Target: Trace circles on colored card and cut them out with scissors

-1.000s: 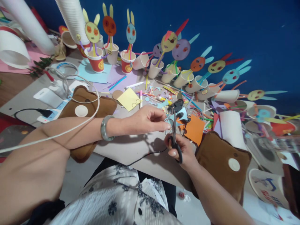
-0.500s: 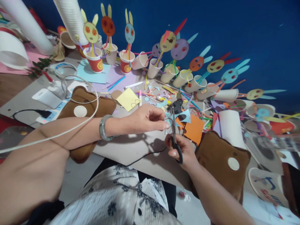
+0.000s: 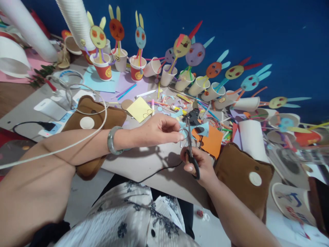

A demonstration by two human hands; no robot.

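Between thumb and fingertips, my left hand (image 3: 160, 131) pinches a small light blue paper piece (image 3: 183, 133) with a drawn curved outline. Black-handled scissors (image 3: 189, 139) are gripped in my right hand (image 3: 203, 166), blades pointing up and away from me beside that piece. How far the blades are apart is hard to see. Just past them is a cut light blue paper scrap (image 3: 204, 129); I cannot tell whether it joins the held piece. Under it lies an orange paper sheet (image 3: 214, 139). A grey-green bangle circles my left wrist.
Paper cups with rabbit-face figures (image 3: 138, 68) line the table's back along the blue wall. Brown cushions (image 3: 244, 171) flank my arms. A black glue gun (image 3: 194, 116) sits amid scraps, near a yellow paper square (image 3: 139, 109). A white cable (image 3: 84, 139) crosses my left forearm.
The view has shifted very slightly. Both hands keep nearly the same position, the left on the paper piece and the right on the scissors.
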